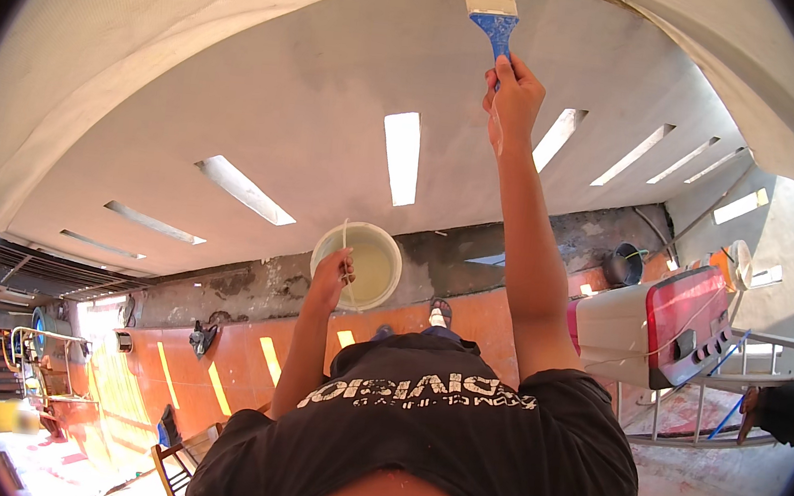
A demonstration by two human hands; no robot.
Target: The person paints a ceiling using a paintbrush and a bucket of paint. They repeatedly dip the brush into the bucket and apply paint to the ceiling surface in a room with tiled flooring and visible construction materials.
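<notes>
My right hand [513,101] is raised far in front of me, wrapped round the blue handle of a wide paintbrush [493,26]. Its pale bristles point up against the upper part of the light wall [336,89]; whether they touch it I cannot tell. Lower and to the left, my left hand [333,269] grips the thin handle of a white bucket [388,290], which hangs in front of my waist. Pale, cloudy liquid [368,269] partly fills the bucket.
Narrow slots [400,157] of daylight pierce the wall. To the right stand a red and white container [671,327], a metal ladder [687,410], a dark bucket [623,265] and another person's hand [751,402]. A wooden chair [170,470] is at lower left, over the orange floor [243,362].
</notes>
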